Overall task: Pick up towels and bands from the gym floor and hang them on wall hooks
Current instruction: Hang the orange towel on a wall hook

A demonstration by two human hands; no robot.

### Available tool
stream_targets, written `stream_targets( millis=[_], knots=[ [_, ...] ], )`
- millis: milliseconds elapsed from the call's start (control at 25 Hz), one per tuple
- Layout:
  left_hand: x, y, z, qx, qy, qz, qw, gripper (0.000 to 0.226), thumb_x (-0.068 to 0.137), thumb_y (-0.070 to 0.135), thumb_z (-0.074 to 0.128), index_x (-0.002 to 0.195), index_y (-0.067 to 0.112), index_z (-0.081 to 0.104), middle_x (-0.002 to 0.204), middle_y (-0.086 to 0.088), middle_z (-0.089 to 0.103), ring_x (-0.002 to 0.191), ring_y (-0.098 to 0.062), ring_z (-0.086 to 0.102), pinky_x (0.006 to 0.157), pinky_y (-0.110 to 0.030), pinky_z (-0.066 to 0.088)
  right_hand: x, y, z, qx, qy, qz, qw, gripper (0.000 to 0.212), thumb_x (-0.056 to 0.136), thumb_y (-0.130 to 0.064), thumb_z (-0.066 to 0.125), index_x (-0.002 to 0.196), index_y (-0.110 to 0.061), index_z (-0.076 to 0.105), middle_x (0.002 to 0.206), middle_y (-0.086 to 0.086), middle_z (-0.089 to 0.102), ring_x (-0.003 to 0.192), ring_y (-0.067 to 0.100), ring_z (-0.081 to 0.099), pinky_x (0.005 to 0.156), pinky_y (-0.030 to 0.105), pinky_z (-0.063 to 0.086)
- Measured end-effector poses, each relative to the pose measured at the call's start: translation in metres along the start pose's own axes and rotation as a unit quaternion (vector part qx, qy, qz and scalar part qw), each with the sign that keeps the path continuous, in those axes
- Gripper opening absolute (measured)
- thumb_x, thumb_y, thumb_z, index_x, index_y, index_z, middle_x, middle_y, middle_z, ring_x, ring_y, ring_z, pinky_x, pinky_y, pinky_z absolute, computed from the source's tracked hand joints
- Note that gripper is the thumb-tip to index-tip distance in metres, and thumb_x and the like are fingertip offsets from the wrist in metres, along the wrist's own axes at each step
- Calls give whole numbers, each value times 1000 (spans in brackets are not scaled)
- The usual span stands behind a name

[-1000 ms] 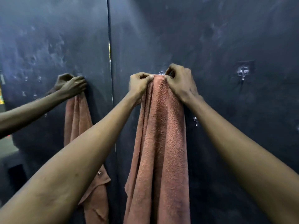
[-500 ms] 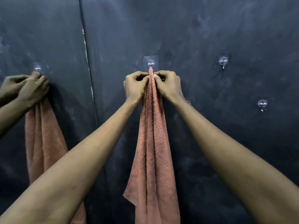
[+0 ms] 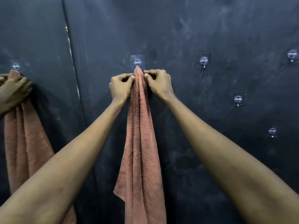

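A salmon-pink terry towel (image 3: 140,143) hangs on the dark, scuffed wall (image 3: 210,29). It is gathered to a narrow peak at the top, where it meets a clear plastic adhesive hook (image 3: 137,63) stuck on with a square transparent pad. From that peak the cloth falls in long vertical folds that widen downward. Its looped pile looks coarse and a little worn, and one ragged corner juts out on the lower left side. The person's left hand (image 3: 120,88) is curled just below the hook, thumb and forefinger pinching the towel's left folds. The right hand (image 3: 159,84) mirrors it on the other side, fingers bent in and the thumb tip nipping the right folds. Both bare forearms stretch up from the bottom corners. The wall surface is matte charcoal, smeared with pale chalky streaks. Four more clear hooks dot it to the right: one (image 3: 203,61) level with the towel's hook, one (image 3: 292,54) near the edge, and two lower ones (image 3: 238,99) (image 3: 272,131) stepping downward. To the left, past a vertical seam, a glossy dark panel (image 3: 35,38) reflects the towel and the hands.
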State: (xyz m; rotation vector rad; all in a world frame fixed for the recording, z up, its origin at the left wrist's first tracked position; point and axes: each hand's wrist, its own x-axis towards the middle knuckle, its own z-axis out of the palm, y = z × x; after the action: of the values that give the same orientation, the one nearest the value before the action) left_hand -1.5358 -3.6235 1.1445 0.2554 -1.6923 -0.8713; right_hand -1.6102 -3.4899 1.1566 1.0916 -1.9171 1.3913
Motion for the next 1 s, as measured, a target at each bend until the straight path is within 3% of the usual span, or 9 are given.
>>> stream_targets(
  millis=[120, 240, 360, 480, 680, 1000],
  knots=[
    [-26, 9, -4, 23, 80, 135, 987, 24, 88, 13, 53, 101, 15, 74, 99, 0, 69, 88, -2, 60, 80, -10, 43, -25, 20, -38, -17, 51, 9, 999, 25, 94, -26, 56, 107, -23, 76, 105, -6, 75, 98, 8, 67, 81, 11, 41],
    [-62, 21, 11, 16, -47, 230, 972, 28, 87, 8, 51, 107, 13, 71, 104, 4, 69, 92, -5, 62, 84, -16, 47, -61, 57, -94, -46, 82, 25, 995, 24, 92, -29, 55, 101, -25, 77, 96, -7, 74, 91, 7, 65, 83, 18, 46],
    [-91, 39, 59, 44, -249, 176, 951, 34, 86, 17, 55, 118, 20, 67, 110, 5, 70, 97, -10, 66, 91, -22, 49, -96, 103, -169, -121, 78, 94, 985, 25, 91, -27, 54, 102, -23, 77, 100, -5, 75, 96, 10, 66, 83, 15, 43],
    [-128, 57, 122, 52, -406, 108, 906, 41, 90, 21, 61, 131, 23, 60, 118, 7, 67, 109, -9, 63, 102, -23, 43, -142, 154, -255, -204, 47, 205, 956, 28, 90, -28, 57, 111, -18, 74, 109, 0, 75, 107, 15, 66, 93, 18, 43],
    [-221, 94, 227, 38, -530, 127, 837, 45, 92, 27, 63, 136, 25, 55, 133, 2, 61, 123, -12, 56, 107, -25, 37, -238, 194, -402, -298, 0, 352, 887, 55, 91, -35, 60, 141, -13, 52, 139, 7, 58, 130, 23, 53, 107, 27, 38],
    [-395, 165, 369, -55, -653, 129, 744, 47, 92, 29, 63, 137, 29, 53, 138, 4, 57, 129, -10, 51, 109, -25, 36, -397, 200, -602, -380, 61, 504, 773, 64, 89, -34, 62, 145, -9, 44, 148, 10, 49, 137, 27, 46, 113, 32, 35]
  ],
)
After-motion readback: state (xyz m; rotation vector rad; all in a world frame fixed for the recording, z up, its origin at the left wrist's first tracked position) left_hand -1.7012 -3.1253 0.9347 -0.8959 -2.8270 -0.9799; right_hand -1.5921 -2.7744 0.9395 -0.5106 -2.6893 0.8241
